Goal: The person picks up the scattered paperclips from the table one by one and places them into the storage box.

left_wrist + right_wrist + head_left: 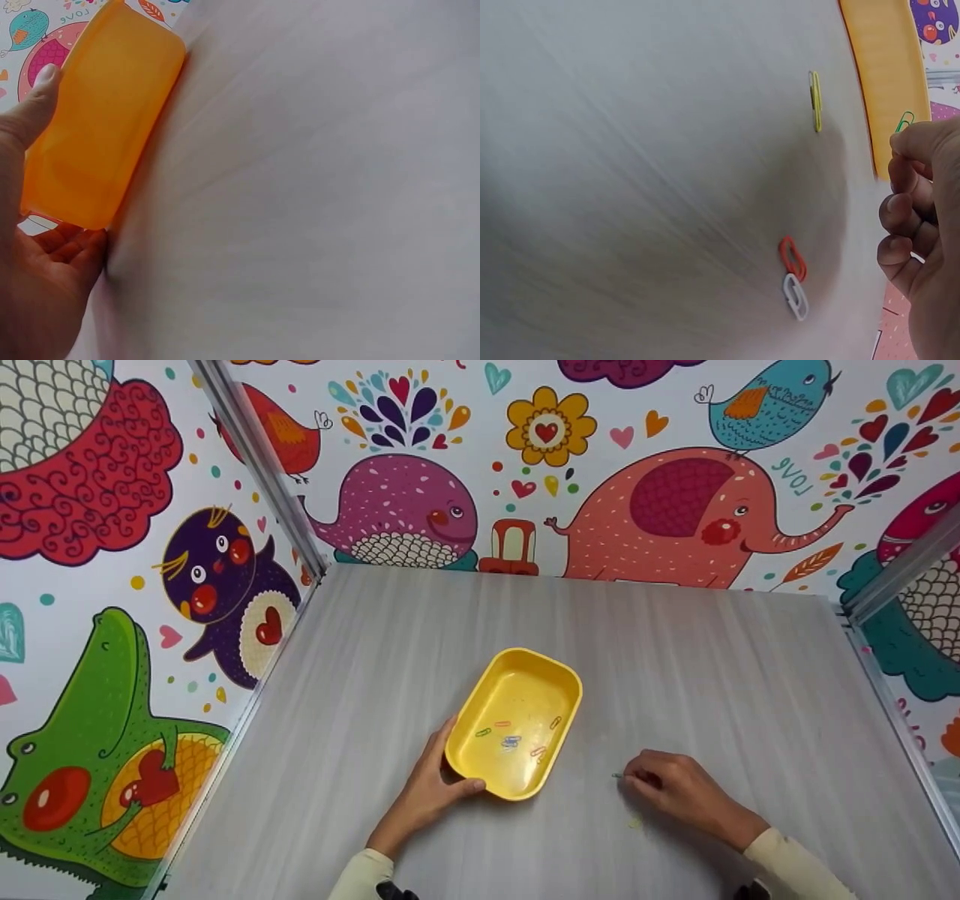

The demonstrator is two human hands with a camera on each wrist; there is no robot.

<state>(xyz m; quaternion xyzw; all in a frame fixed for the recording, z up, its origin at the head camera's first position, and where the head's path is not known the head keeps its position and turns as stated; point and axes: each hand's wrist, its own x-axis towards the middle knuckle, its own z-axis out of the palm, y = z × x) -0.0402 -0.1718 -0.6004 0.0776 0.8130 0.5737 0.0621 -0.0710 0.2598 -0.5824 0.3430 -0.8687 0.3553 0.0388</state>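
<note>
A yellow plastic tray (517, 682) sits on the table with several coloured paper clips (511, 742) on its floor. My left hand (424, 795) grips its near left corner, thumb at the near end and fingers along the left side. To the right of the tray, just over the table, my right hand (686, 791) pinches a green paper clip (906, 118) between thumb and forefinger. Below that hand, the right wrist view has a yellow paper clip (816, 102), a red paper clip (792, 259) and a white paper clip (796, 297) on the table.
The grey wood-grain table (360, 660) is bounded by walls printed with cartoon animals. Metal rails (262, 465) run up the corners and along the table's sides.
</note>
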